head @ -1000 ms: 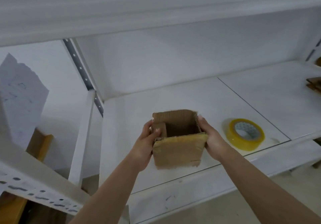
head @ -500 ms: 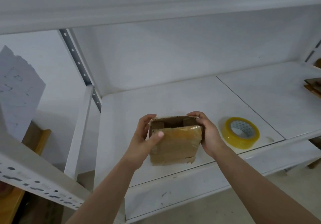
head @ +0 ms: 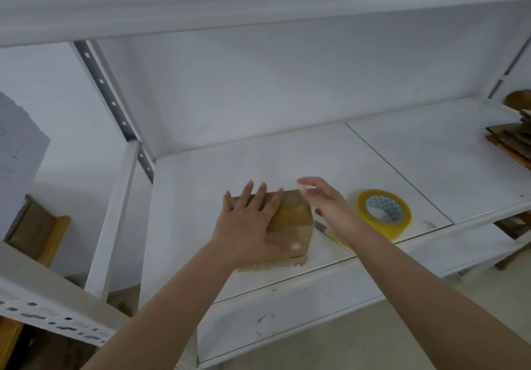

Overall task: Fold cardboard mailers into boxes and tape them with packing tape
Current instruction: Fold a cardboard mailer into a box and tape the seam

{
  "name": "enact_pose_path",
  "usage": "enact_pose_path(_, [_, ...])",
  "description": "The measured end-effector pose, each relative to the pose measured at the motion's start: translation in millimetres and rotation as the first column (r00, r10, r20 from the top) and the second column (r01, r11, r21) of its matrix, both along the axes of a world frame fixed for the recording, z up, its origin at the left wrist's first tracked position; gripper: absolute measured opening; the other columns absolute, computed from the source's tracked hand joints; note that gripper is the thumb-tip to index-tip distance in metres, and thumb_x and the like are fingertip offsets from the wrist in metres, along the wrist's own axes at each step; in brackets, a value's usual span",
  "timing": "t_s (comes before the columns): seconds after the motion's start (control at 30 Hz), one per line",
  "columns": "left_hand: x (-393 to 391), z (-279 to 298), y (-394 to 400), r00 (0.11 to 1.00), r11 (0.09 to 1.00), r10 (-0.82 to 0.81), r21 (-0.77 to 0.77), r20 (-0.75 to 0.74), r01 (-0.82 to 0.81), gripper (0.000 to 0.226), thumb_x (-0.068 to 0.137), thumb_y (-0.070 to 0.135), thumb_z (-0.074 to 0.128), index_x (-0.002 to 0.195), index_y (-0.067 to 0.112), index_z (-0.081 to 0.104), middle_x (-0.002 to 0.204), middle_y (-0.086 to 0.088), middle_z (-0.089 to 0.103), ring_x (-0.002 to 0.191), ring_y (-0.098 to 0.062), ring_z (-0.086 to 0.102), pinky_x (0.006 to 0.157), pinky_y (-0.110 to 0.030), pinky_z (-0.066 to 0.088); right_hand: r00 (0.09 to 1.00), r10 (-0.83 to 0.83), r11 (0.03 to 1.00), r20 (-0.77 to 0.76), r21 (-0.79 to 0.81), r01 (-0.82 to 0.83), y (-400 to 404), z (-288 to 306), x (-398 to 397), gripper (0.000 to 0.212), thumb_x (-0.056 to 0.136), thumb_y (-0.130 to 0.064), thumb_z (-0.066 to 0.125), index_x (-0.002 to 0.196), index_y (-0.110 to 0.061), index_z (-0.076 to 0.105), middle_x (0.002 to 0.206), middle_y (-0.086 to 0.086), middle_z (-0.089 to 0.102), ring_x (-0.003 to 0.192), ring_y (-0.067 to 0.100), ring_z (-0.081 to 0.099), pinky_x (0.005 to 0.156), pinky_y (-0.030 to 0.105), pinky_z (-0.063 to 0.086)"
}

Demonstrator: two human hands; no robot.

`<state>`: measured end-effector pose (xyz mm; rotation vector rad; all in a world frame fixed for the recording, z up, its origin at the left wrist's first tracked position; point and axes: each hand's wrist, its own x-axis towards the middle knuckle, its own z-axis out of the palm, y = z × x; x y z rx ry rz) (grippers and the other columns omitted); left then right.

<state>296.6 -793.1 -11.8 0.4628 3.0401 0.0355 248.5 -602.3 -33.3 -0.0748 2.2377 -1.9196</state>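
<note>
A small brown cardboard box (head: 296, 220) sits on the white shelf (head: 287, 162) near its front edge, top flaps down. My left hand (head: 250, 226) lies flat on the box top with fingers spread and the thumb over the front face. My right hand (head: 327, 200) hovers just right of the box, fingers straight and blurred, holding nothing. A roll of yellowish packing tape (head: 379, 213) lies flat on the shelf to the right of my right hand. A thin dark tool with a yellow part (head: 324, 230) lies by the box, mostly hidden under my right wrist.
A stack of flat cardboard pieces (head: 514, 142) lies at the shelf's far right. An upper shelf (head: 258, 4) overhangs the work area. A perforated metal upright (head: 112, 102) stands at left, with wooden items (head: 37, 231) behind it.
The box was held in both hands with its top open; now it rests on the shelf with flaps down, my left hand flat on it, my right hand released.
</note>
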Motion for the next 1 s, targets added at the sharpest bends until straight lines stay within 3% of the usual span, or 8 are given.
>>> enact_pose_path(0.13, [-8, -6, -5, 0.999, 0.99, -0.038, -0.138, -0.03, 0.034, 0.094, 0.082, 0.078, 0.034, 0.15, 0.038, -0.017, 0.163, -0.001, -0.005, 0.149, -0.027, 0.001, 0.117, -0.051, 0.011, 0.975, -0.216, 0.908, -0.058, 0.355, 0.222, 55, -3, -21, 0.046, 0.093, -0.032, 0.061, 0.134, -0.019, 0.045, 0.123, 0.004, 0.055, 0.115, 0.022, 0.053, 0.089, 0.032, 0.039])
enact_pose_path(0.23, [-14, -2, -13, 0.992, 0.988, -0.099, -0.129, -0.081, 0.088, 0.095, 0.079, 0.08, 0.035, 0.15, 0.04, -0.014, 0.162, 0.001, 0.003, 0.148, -0.025, 0.008, 0.116, -0.051, 0.009, 0.986, -0.164, 0.512, 0.01, 0.856, 0.076, 89, -23, -26, 0.068, 0.09, -0.035, 0.061, 0.144, -0.008, 0.029, 0.141, 0.017, 0.043, 0.131, 0.035, 0.041, 0.105, 0.04, 0.037])
enact_pose_path(0.37, [-14, -3, -11, 0.994, 0.973, -0.109, -0.206, -0.025, 0.102, 0.097, 0.076, 0.082, 0.025, 0.145, 0.038, -0.027, 0.162, 0.0, -0.014, 0.149, -0.026, -0.008, 0.115, -0.058, -0.003, 0.982, -0.133, 0.213, 0.132, 0.972, -0.101, 105, -50, -19, 0.061, 0.09, -0.034, 0.057, 0.143, -0.015, 0.033, 0.143, 0.012, 0.044, 0.138, 0.031, 0.033, 0.115, 0.044, 0.018])
enact_pose_path(0.5, [-18, -3, -4, 0.995, 0.975, -0.09, -0.2, 0.04, 0.096, 0.092, 0.066, 0.08, -0.01, 0.145, 0.036, -0.027, 0.161, -0.002, -0.019, 0.148, -0.028, -0.015, 0.115, -0.058, -0.008, 1.0, -0.023, 0.04, 0.005, 0.999, -0.004, 111, -52, -16, 0.035, 0.091, -0.024, 0.052, 0.126, -0.029, 0.053, 0.117, -0.003, 0.063, 0.118, 0.019, 0.054, 0.11, 0.038, 0.019])
enact_pose_path(0.6, [-22, 1, -2, 0.997, 0.985, -0.061, -0.161, 0.049, 0.068, 0.087, 0.072, 0.07, -0.017, 0.151, 0.034, -0.015, 0.162, -0.003, -0.012, 0.148, -0.026, -0.015, 0.115, -0.056, -0.012, 1.0, -0.013, 0.212, -0.029, 0.977, 0.031, 102, -22, -27, 0.036, 0.093, -0.034, 0.051, 0.127, -0.023, 0.054, 0.124, 0.001, 0.061, 0.12, 0.024, 0.054, 0.1, 0.034, 0.034])
enact_pose_path(0.77, [-28, 7, 7, 0.994, 0.988, -0.056, 0.147, 0.098, 0.042, 0.079, 0.092, 0.067, 0.027, 0.154, 0.019, 0.013, 0.163, -0.005, 0.004, 0.149, -0.02, -0.008, 0.119, -0.043, -0.006, 0.996, 0.026, 0.886, -0.085, 0.463, 0.016, 80, 69, -32, 0.01, 0.091, -0.023, 0.066, 0.09, -0.013, 0.069, 0.079, 0.002, 0.065, 0.079, 0.022, 0.064, 0.064, 0.027, 0.044])
enact_pose_path(0.87, [-29, 11, 10, 0.989, 0.894, 0.034, 0.439, 0.141, -0.094, 0.085, 0.087, 0.072, 0.036, 0.153, 0.022, 0.018, 0.157, -0.001, 0.029, 0.147, -0.02, 0.019, 0.12, -0.046, 0.004, 0.961, 0.221, 0.949, -0.163, 0.265, -0.173, 60, 107, -20, 0.006, 0.09, -0.02, 0.066, 0.092, -0.023, 0.07, 0.08, -0.009, 0.072, 0.076, 0.007, 0.066, 0.069, 0.022, 0.05])
enact_pose_path(1.0, [-25, 21, 12, 0.977, 0.523, 0.094, 0.825, 0.194, -0.214, 0.088, 0.075, 0.081, 0.039, 0.149, 0.037, 0.026, 0.149, 0.006, 0.043, 0.137, -0.012, 0.04, 0.118, -0.045, 0.021, 0.909, 0.354, 0.901, -0.22, 0.339, -0.269, 31, 120, -13, 0.014, 0.09, -0.018, 0.066, 0.104, -0.017, 0.069, 0.098, 0.007, 0.072, 0.095, 0.025, 0.067, 0.086, 0.042, 0.052])
